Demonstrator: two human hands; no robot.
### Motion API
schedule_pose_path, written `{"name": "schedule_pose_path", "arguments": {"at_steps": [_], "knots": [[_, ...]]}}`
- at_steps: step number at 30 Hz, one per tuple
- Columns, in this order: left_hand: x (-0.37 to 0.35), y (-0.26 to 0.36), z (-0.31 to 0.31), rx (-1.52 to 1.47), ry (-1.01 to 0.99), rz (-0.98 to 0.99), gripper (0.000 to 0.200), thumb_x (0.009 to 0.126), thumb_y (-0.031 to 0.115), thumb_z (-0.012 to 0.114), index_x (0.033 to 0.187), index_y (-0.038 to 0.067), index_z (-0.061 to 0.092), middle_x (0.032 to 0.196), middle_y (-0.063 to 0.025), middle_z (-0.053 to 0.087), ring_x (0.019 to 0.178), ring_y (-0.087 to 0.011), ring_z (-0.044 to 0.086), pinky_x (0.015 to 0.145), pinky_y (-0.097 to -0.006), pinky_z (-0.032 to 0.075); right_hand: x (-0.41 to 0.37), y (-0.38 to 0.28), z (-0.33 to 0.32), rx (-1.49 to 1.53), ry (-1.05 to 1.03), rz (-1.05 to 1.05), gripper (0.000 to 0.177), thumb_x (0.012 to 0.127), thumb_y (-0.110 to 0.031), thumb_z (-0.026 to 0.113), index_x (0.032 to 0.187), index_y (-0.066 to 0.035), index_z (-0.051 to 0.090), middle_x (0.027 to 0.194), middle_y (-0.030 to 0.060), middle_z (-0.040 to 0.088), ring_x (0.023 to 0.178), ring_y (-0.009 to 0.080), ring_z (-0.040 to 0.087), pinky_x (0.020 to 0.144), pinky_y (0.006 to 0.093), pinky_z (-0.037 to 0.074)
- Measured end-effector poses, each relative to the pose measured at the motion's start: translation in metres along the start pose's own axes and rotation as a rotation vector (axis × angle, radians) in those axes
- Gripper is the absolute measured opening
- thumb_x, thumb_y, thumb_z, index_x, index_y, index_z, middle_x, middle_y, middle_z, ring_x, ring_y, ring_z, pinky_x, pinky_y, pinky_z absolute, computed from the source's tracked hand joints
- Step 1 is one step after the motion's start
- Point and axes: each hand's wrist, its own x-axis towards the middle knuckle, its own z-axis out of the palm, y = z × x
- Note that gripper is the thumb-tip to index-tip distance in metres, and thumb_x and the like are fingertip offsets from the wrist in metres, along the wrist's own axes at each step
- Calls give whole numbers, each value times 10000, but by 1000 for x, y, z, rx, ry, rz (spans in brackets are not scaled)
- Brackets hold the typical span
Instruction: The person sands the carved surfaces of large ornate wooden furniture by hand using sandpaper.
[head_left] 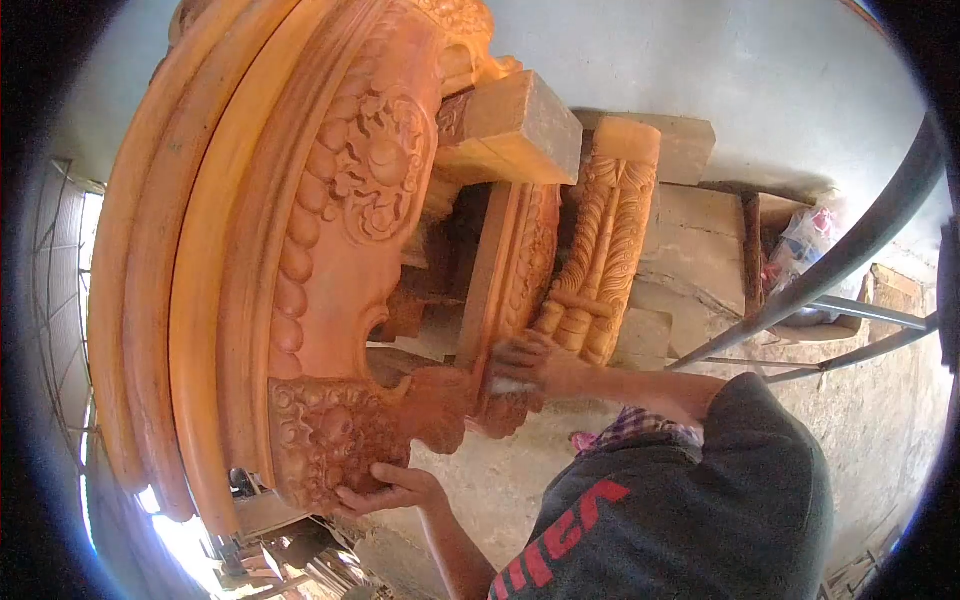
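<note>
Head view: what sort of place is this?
Probably a woodcarving workshop: a large carved wooden arch in fresh orange-brown timber, more carved panels leaning against a bare plaster wall, and a rough, dusty concrete floor.

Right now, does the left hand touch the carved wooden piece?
Touching. The head view shows the left hand gripping the carved wooden piece.

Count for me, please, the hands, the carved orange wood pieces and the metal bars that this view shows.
Hands: 2, left hand and right hand
Carved orange wood pieces: 3, arched piece, flat panel, twisted column
Metal bars: 3
Total: 8
</note>
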Motion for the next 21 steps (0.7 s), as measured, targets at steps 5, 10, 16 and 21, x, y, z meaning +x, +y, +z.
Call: {"name": "schedule_pose_path", "arguments": {"at_steps": [5, 10, 16, 21], "knots": [[-47, 36, -24, 87, -172, -99, 670, 957, 232, 614, 1464, 14, 236, 1499, -253, 149, 1392, -405, 228, 1108, -546, 291, -59, 87, -25, -371, 200, 445, 742, 764, -321, 696, 1452, -173, 462, 1509, 95, 404, 1428, 357, 289, 1151, 571, 226], [-126, 90, -6, -246, -1001, 92, 590, 916, 286, 667, 1401, 48, 432, 1449, -257, 338, 1349, -422, 318, 1090, -534, 295, -75, 66, -19, -394, -129, 614, 606, 882, -347, 644, 1446, -205, 475, 1512, 112, 392, 1431, 382, 255, 1158, 569, 212], [-159, 97, 81, -366, -1367, 112, 648, 923, 390, 627, 1451, 96, 394, 1495, -257, 305, 1387, -452, 273, 1117, -609, 200, -99, 58, -27, -129, 101, 212, 542, 921, -298, 616, 1441, -216, 485, 1455, 100, 479, 1325, 318, 459, 1134, 498, 336], [-177, 102, 147, -227, -1445, 218, 726, 933, 506, 574, 1489, 107, 334, 1511, -258, 271, 1373, -472, 265, 1074, -623, 267, -57, 155, -107, -566, 365, 699, 617, 891, -184, 629, 1472, -191, 419, 1432, 123, 480, 1335, 345, 425, 1078, 490, 388]]}}
